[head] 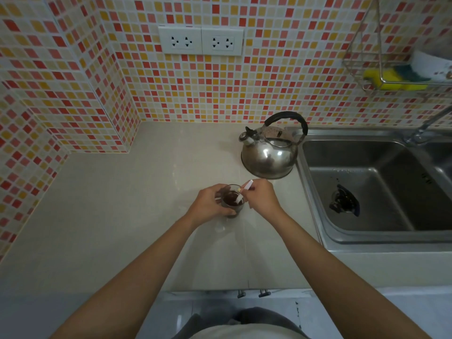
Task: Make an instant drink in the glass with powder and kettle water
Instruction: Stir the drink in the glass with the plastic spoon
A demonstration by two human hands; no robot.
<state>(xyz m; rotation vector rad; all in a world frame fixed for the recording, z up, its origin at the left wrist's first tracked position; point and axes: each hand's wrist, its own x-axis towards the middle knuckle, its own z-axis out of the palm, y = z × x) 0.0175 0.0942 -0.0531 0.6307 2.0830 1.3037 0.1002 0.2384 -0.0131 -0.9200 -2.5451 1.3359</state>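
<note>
A clear glass (232, 204) with dark brown liquid stands on the pale counter (146, 204). My left hand (210, 203) grips the glass from its left side. My right hand (263, 196) pinches a thin white stick-like sachet (244, 189), whose lower end dips into the dark liquid. A steel kettle (270, 152) with a black handle stands behind the glass, to the right, next to the sink.
A steel sink (367, 192) with a dark object at its drain lies at the right, its tap (425, 126) behind it. A wire rack (396, 77) with a yellow sponge hangs on the tiled wall. Two sockets (200, 40) sit on the wall.
</note>
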